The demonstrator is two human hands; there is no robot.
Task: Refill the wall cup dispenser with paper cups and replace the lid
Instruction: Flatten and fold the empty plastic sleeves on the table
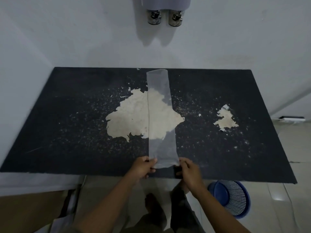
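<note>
While two paper cups [164, 17] hung from the wall dispenser [165, 2], both the left hand [143, 167] and right hand [189, 170] pinched the empty plastic sleeve [159, 118] lying on the table [67, 123].

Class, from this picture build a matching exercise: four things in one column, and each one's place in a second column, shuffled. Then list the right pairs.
Things:
1. clear plastic sleeve
2. blue basket
3. paper cups
4. pale worn patch

Places:
A. on the floor, below the table's right near corner
B. poking from the wall dispenser
C. lying flat along the table, near end held by the left hand and right hand
D. in the tabletop's middle, partly under the sleeve

Pairs: 1-C, 2-A, 3-B, 4-D
</note>
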